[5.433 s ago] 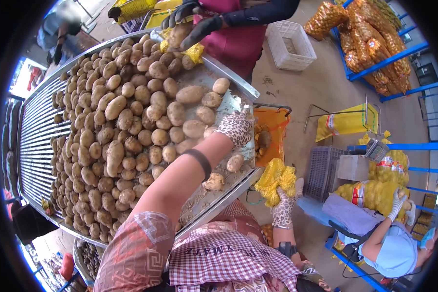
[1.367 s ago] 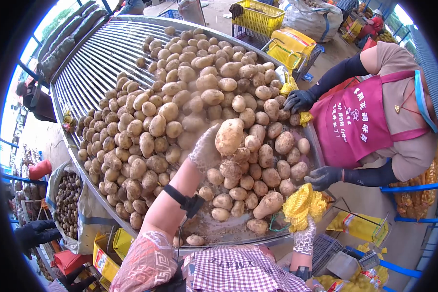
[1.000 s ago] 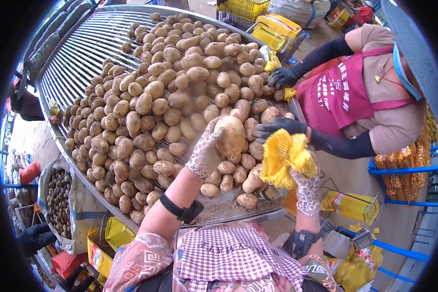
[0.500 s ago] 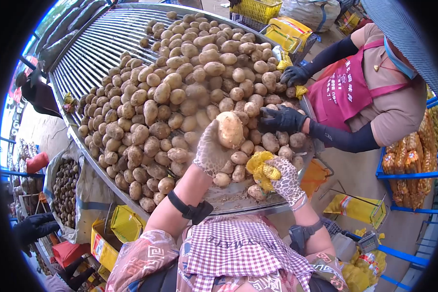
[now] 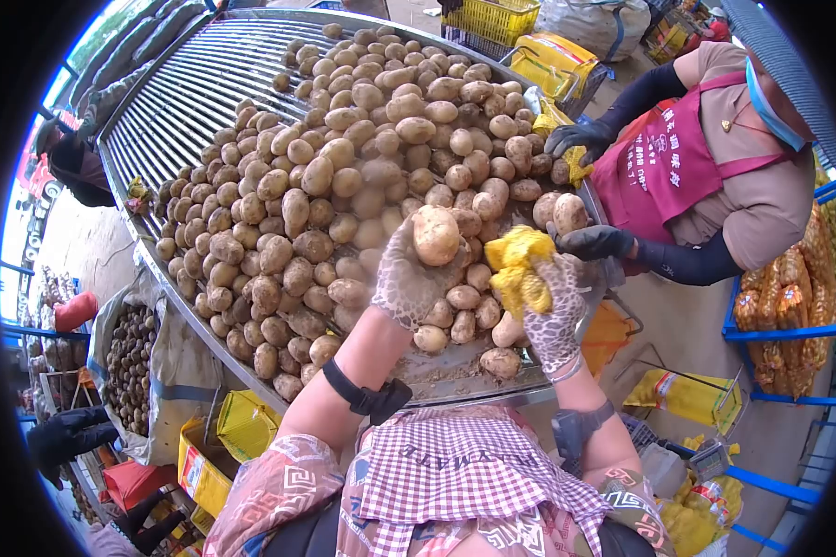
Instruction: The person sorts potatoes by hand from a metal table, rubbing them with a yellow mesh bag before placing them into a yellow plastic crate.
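Note:
In a leopard-print glove, my left hand (image 5: 407, 283) grips a large potato (image 5: 436, 235) above the heap. My right hand (image 5: 555, 311), gloved the same way, is closed on a bunched yellow mesh bag (image 5: 518, 265), which hangs over the near right part of the sorting table. Loose potatoes (image 5: 463, 297) lie below and between my hands. Right beside my right hand, a co-worker's black-gloved hand (image 5: 596, 243) holds a potato (image 5: 569, 213).
A metal sorting table (image 5: 427, 382) with slatted bars (image 5: 195, 88) bears a big potato heap (image 5: 279, 213). The co-worker in a pink apron (image 5: 646, 167) stands at its right side. A potato sack (image 5: 181, 371) and yellow baskets (image 5: 683, 401) stand around it.
My right hand has risen with the yellow mesh bag. My left hand still holds the potato, nearly in place. The co-worker's nearer hand has drawn back from the heap holding a potato.

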The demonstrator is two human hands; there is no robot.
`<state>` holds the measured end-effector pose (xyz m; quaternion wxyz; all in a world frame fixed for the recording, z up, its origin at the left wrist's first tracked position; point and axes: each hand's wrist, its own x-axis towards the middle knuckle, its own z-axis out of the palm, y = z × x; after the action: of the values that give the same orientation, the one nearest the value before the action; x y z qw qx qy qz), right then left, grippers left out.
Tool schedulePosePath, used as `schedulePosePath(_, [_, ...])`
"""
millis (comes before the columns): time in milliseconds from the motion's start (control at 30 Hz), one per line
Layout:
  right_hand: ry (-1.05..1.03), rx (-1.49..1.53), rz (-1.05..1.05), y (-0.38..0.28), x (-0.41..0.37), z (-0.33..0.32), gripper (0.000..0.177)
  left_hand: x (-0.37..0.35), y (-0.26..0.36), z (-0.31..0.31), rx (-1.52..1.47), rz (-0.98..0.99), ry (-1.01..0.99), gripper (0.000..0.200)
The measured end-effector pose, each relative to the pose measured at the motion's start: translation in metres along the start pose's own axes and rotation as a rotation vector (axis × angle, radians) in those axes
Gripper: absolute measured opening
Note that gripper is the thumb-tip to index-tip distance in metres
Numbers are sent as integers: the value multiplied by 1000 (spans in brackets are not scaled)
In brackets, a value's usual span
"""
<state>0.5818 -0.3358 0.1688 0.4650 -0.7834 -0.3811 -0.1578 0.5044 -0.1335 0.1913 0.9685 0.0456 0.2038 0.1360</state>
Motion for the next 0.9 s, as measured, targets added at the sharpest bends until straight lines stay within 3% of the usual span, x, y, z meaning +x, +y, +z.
schedulePosePath(100, [-288, -229, -400, -42, 12, -1, 48, 2, -13, 3, -43, -208, -213, 39])
schedulePosePath(167, [-291, -267, -412, -18, 28, -1, 49, 10, -26, -8, 219, -33, -98, 38])
schedulePosePath(200, [-183, -160, -157, 4, 35, 1, 48, 6, -21, -8, 169, -112, 44, 41])
schedulePosePath(233, [-32, 215, 325, 34, 33, 1, 43, 7, -11, -28, 37, -240, -113, 48])
schedulePosePath(300, [109, 315, 496, 34, 39, -5, 40, 1, -6, -29, 0, -268, -108, 55])
schedulePosePath(400, [-202, 110, -47, -20, 55, -5, 46, 9, -10, -46, -25, -375, -219, 49])
schedulePosePath(433, [-297, -16, -280, -30, 58, -7, 49, 2, -15, -29, 37, -318, -20, 53])
schedulePosePath(500, [-453, -23, -336, -17, 56, -7, 45, -6, -17, -25, 150, -271, -134, 55])
schedulePosePath(567, [-419, 132, 431, 27, 54, 1, 35, -5, -1, -36, 395, -241, -325, 58])
schedulePosePath(600, [-286, 32, 412, 40, 50, -6, 40, -9, 2, -33, 449, -222, -329, 59])
schedulePosePath(633, [-183, 277, 486, 49, 44, -2, 42, -6, 3, -32, 449, -212, -328, 59])
schedulePosePath(700, [-160, 130, 5, -4, 56, -4, 43, -9, -2, -35, 564, -142, -270, 61])
schedulePosePath(733, [-304, 67, -166, -26, 58, -10, 45, -1, -7, -46, 628, 28, -278, 59])
schedulePosePath(767, [-464, 30, -202, -40, 59, -13, 46, 1, -6, -47, 634, 24, -284, 59])
schedulePosePath(833, [-432, 215, 227, 22, 40, 6, 45, -3, 0, -50, 434, -189, -356, 56])
schedulePosePath(867, [-291, 141, 468, 45, 36, 8, 43, -8, 1, -49, 231, -217, -232, 50])
schedulePosePath(900, [-140, 105, 607, 36, 41, 1, 43, -7, 4, -50, 231, -199, -229, 50])
